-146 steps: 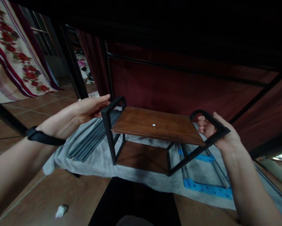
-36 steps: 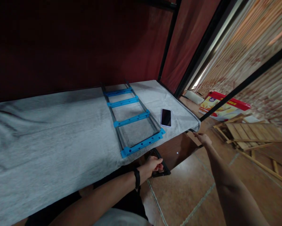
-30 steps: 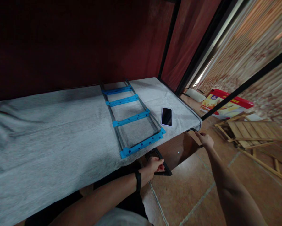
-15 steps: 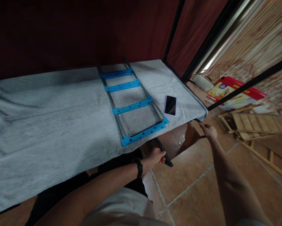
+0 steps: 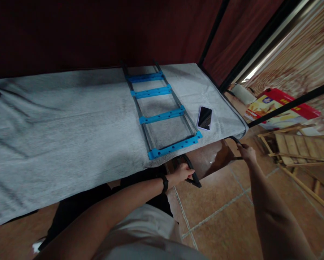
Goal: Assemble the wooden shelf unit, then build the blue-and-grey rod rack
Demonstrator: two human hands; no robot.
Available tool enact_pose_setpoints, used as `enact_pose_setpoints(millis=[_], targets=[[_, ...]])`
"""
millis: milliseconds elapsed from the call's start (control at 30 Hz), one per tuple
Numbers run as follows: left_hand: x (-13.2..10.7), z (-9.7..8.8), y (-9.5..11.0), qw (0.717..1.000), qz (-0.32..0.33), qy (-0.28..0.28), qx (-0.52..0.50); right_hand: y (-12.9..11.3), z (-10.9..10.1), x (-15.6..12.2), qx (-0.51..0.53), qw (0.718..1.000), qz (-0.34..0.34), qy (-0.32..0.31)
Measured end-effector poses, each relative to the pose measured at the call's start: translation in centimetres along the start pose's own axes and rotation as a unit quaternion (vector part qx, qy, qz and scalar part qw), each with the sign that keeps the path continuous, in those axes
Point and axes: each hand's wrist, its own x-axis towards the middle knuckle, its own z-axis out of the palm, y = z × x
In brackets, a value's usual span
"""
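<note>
My left hand [image 5: 184,172], with a black band at its wrist, is closed round a black bar [image 5: 196,179] that sticks out below the edge of the cloth-covered surface [image 5: 83,133]. Further right, my right hand [image 5: 247,153] grips a curved black bar [image 5: 234,139] near the corner. Between the two bars lies a shiny brown panel [image 5: 212,159], its far part hidden beneath the surface. Above it, a blue-and-grey ladder-like frame [image 5: 162,117] rests on the grey cloth. A phone [image 5: 204,118] lies face up to the right of that frame.
Black posts [image 5: 214,30] rise at the surface's right end, before a dark red curtain [image 5: 83,32]. On the tiled floor [image 5: 218,213] to the right are a red-and-yellow box [image 5: 281,108] and a wooden slatted piece [image 5: 299,148]. A slanting black bar [image 5: 292,104] crosses before the box.
The view has turned a little, so the surface and the things on it sit further right and slightly higher. Both hands keep their hold on the black bars.
</note>
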Motion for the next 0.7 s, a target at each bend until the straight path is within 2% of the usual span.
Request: enact_pose_setpoints(millis=[167,433,700], targets=[[0.6,0.6,-0.3,1.000,0.001,0.010,0.005,1.0,0.0,0.1,-0.006,1.000,0.003,0.010],[0.9,-1.4,-1.0,1.000,0.019,-0.018,0.013,0.0,0.9,0.7,-0.029,0.999,-0.016,-0.003],[0.0,-2.2,-0.7,0.999,0.017,-0.043,-0.006,-0.7,1.0,0.1,-0.053,0.998,-0.020,0.002]])
